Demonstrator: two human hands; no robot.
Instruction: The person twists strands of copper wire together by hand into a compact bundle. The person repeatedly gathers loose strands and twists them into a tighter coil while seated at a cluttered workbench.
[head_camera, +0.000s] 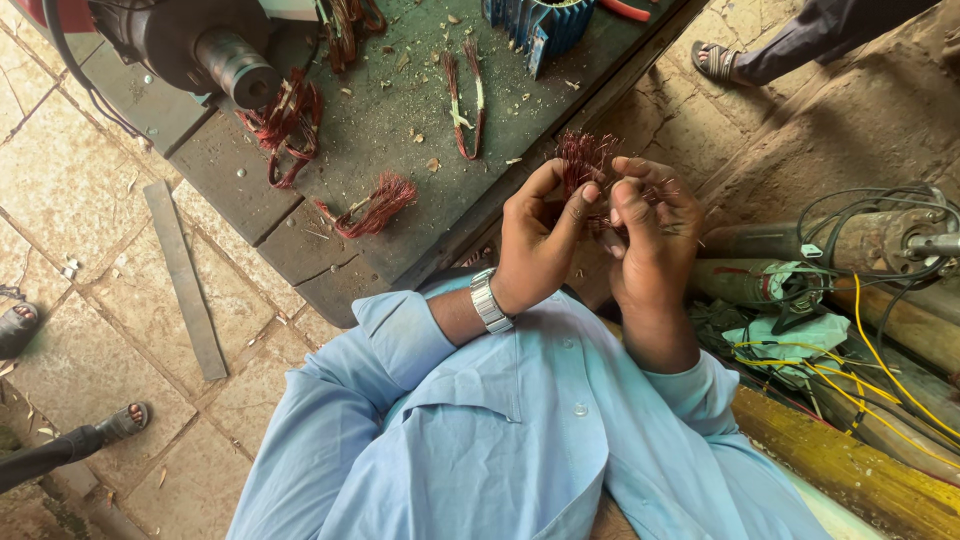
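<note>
While a tuft of fine reddish copper wire (580, 158) is held up in front of the chest, it is gripped from both sides: the left hand (538, 240) is closed round its lower part, with the thumb pressed against the strands, and the fingers of the right hand (650, 235) are curled in and pinched on strands at the right of the tuft. The wire is kept raised over the gap between the lap and the dark metal slab (400, 130), seemingly so that the bristly loose ends fan upward and can be picked apart.

A metal-link wristwatch (489, 300) is worn on the left wrist, below a pale blue sleeve. On the far slab, dusted with chips, similar looped wire bundles (368, 205) are laid apart, and a blue ribbed motor housing (535, 25) stands at the far edge. To the right, worn cylindrical pump bodies (850, 240) lie among black and yellow cables (880, 375).
</note>
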